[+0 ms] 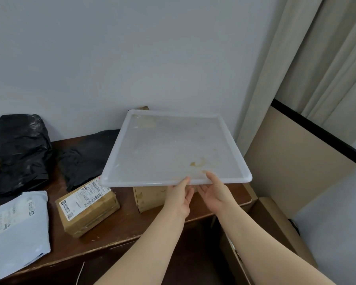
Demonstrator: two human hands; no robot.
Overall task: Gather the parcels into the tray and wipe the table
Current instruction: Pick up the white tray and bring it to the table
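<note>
A large translucent white tray [173,145] hangs tilted above the right part of the dark wooden table [123,225]. My left hand [180,195] and my right hand [215,191] both grip its near rim, thumbs on top. Under the tray lies a cardboard box [150,197], partly hidden. A taped cardboard box with shipping labels [87,206] lies left of it. Two black plastic parcels lie further back: one [22,149] leans on the wall, the other [84,159] lies flat. A pale grey mailer bag [14,229] covers the table's left front corner.
A white wall stands right behind the table. Beige curtains [325,64] hang at the right. Cardboard boxes [275,229] stand on the floor right of the table, beside a beige panel with a black top edge.
</note>
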